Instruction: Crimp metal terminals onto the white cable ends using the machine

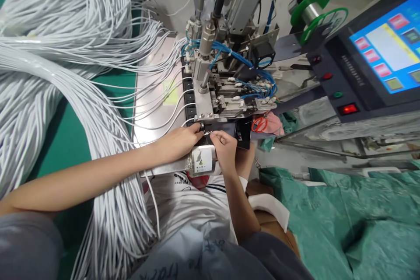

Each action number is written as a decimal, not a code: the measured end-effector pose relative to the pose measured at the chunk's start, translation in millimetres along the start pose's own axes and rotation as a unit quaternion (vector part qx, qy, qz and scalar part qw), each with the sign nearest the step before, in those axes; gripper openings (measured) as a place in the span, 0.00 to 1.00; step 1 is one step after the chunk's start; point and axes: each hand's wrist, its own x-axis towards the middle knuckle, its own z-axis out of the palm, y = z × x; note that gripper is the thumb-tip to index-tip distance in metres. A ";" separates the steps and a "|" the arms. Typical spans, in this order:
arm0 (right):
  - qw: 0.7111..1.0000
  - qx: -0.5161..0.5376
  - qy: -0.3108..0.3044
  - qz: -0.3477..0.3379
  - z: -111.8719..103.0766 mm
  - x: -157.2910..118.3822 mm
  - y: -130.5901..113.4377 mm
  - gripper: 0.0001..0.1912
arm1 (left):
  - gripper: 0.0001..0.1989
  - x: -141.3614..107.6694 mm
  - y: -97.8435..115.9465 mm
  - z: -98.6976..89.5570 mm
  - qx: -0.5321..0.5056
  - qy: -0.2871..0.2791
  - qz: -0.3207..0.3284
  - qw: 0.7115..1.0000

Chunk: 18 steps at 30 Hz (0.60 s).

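Observation:
Both hands meet at the front of a machine with metal clamps and blue tubes. My left hand reaches in from the left, its fingers pinched on the end of a white cable at the machine's lower edge. Close beside it on the right, my right hand has thumb and fingertips pressed together at the cable's thin tip. Several white cables run from the left into the machine's black block. Just below the hands sits a clear container with a white label.
Large bundles of white cables lie over a green surface on the left. A control panel with a lit screen stands at the right, near a green spool. Green sheeting fills the lower right.

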 end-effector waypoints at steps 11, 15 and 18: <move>0.995 0.020 -0.090 0.031 -2.5 12.7 5.1 0.07 | 0.22 1.0 0.8 1.4 0.027 -0.002 0.011 1.000; 0.991 0.026 -0.122 0.045 -5.9 14.3 1.4 0.06 | 0.20 1.2 -0.3 3.3 0.037 -0.002 0.002 0.999; 0.988 0.046 -0.132 0.065 -6.9 16.9 1.6 0.06 | 0.20 1.2 -0.4 3.2 0.048 -0.005 0.001 0.999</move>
